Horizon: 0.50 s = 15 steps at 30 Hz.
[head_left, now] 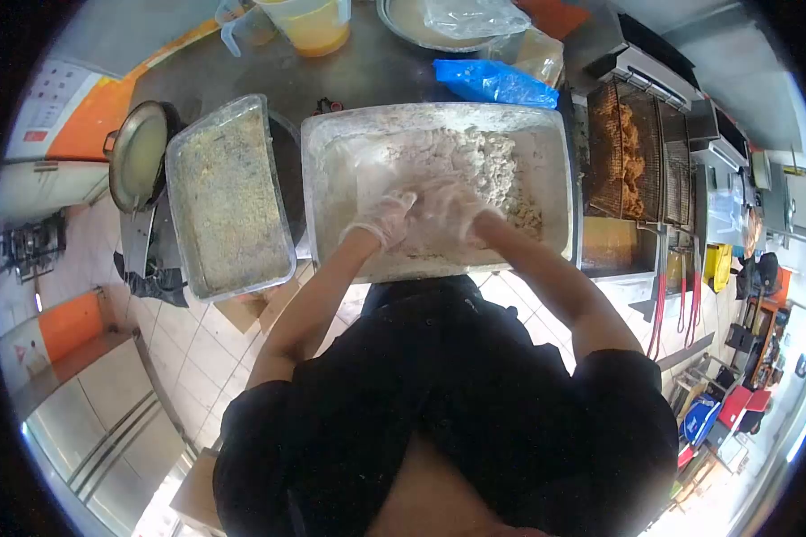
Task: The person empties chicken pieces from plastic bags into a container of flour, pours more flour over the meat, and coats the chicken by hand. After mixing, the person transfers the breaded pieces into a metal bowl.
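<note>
A large rectangular tub [560, 192] holds pale flour [439, 152], clumped toward its right side. Both hands are inside it, in clear plastic gloves. My left hand [385, 217] is at the middle left of the tub, its fingers bent and pointing toward the other hand; what it holds, if anything, is not clear. My right hand [452, 206] lies in the flour just to the right, and its fingers are smeared by motion. Left of the tub a clear tray [233, 197] contains crumb-like coating.
A round pan [139, 157] of liquid stands at the far left. Behind are a jug [309, 27], a metal bowl [421, 27] and a blue bag [497, 83]. Fryer baskets [618, 148] with browned food and long red handles [661, 295] stand right of the tub.
</note>
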Motion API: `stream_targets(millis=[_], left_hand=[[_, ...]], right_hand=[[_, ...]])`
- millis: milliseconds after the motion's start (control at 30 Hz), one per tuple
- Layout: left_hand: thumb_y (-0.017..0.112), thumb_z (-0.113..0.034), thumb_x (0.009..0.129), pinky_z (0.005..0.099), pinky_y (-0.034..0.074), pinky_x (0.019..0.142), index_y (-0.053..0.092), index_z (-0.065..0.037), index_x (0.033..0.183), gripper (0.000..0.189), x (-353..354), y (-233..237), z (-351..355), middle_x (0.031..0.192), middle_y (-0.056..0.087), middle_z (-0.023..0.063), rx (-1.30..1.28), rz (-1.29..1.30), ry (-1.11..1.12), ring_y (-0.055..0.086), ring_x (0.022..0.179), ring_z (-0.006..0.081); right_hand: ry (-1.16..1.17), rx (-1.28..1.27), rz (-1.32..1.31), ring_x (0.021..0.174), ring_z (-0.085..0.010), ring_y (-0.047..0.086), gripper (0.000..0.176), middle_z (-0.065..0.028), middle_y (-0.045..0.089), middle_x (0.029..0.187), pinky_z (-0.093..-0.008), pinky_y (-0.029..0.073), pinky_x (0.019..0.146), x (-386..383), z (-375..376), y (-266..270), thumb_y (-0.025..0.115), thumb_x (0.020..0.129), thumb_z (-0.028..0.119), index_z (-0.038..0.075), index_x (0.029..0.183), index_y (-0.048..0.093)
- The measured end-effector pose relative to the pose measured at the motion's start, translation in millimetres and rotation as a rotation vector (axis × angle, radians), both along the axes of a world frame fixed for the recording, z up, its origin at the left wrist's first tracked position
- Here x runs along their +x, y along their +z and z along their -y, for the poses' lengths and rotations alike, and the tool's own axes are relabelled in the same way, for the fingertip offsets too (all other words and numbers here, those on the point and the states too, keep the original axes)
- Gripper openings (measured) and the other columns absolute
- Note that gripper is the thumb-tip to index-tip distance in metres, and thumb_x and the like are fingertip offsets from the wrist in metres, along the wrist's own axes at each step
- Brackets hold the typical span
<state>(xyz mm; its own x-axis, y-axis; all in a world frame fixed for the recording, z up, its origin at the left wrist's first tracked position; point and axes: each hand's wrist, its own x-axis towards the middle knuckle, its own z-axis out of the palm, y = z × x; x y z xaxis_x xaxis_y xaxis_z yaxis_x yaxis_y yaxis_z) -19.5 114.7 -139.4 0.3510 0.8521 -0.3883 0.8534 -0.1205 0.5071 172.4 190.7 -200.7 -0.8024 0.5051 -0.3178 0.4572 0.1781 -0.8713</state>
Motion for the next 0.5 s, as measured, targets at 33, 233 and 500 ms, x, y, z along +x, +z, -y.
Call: stream_targets(millis=[33, 233, 500], left_hand=[[0.052, -0.029, 0.086, 0.0411, 0.036, 0.102, 0.040, 0.002, 0.133, 0.057, 3.3, -4.7, -4.8, 0.134, 0.042, 0.0277, 0.006, 0.006, -0.001, 0.044, 0.121, 0.0400], [0.046, -0.048, 0.088, 0.0456, 0.024, 0.110, 0.037, -0.002, 0.137, 0.067, 30.2, -48.1, -61.1, 0.139, 0.036, 0.0267, 0.250, 0.286, 0.665, 0.037, 0.128, 0.0408], [0.042, -0.061, 0.086, 0.0481, 0.029, 0.105, 0.025, 0.001, 0.141, 0.085, 104.2, -100.3, -124.9, 0.144, 0.029, 0.0224, 0.172, 0.170, 0.686, 0.031, 0.130, 0.0353]], right_hand=[[0.127, 0.566, 0.132, 0.092, -0.0250, 0.061, 0.022, -0.0099, 0.061, 0.113, -0.0357, 0.050, 0.081, 20.7, -10.5, 12.3, 0.054, 0.085, 0.014, 0.009, 0.104, 0.063], [-0.141, 0.374, 0.464, 0.073, -0.0272, 0.063, 0.034, -0.0129, 0.064, 0.103, -0.0418, 0.053, 0.065, 79.5, -66.8, 124.8, 0.054, 0.082, 0.009, 0.010, 0.116, 0.055], [0.061, 0.942, 1.076, 0.100, -0.0304, 0.061, 0.027, -0.0151, 0.062, 0.110, -0.0369, 0.048, 0.077, 34.1, -121.6, 11.2, 0.050, 0.090, 0.019, 0.007, 0.112, 0.061]])
